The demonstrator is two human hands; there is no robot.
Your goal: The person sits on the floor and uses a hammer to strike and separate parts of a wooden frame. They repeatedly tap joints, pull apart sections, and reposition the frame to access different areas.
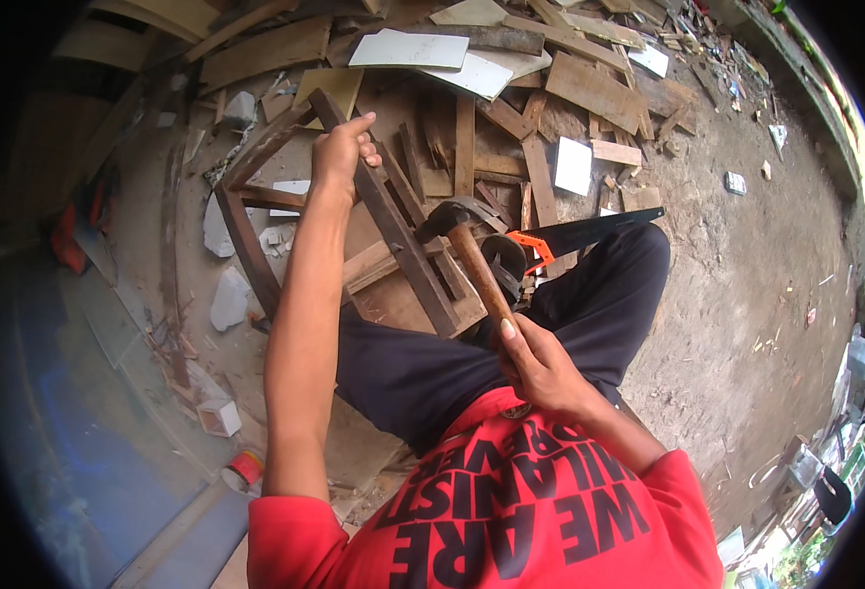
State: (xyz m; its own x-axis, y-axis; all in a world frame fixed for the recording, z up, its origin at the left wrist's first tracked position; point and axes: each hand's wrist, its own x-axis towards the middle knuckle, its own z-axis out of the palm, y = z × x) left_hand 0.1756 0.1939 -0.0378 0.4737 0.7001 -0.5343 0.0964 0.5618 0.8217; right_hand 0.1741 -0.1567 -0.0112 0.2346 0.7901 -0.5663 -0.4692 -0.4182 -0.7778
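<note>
My left hand (344, 157) is closed around the upper part of a dark wooden bar, which belongs to a wooden frame (390, 228) standing tilted before my legs. My right hand (535, 361) grips the wooden handle of a claw hammer (478, 273) near its lower end. The hammer's dark metal head lies close to the frame's near bar, right of its middle; whether they touch I cannot tell. Just beyond my right knee, a handsaw (589, 236) with an orange handle rests with its dark blade pointing right.
Scrap boards (594, 90) and white panels (411, 51) are piled at the far side. Broken white chunks (228, 299) lie left of the frame. A red tin (246, 466) and a small white box (219, 416) sit at lower left. Concrete ground (736, 324) stretches to the right.
</note>
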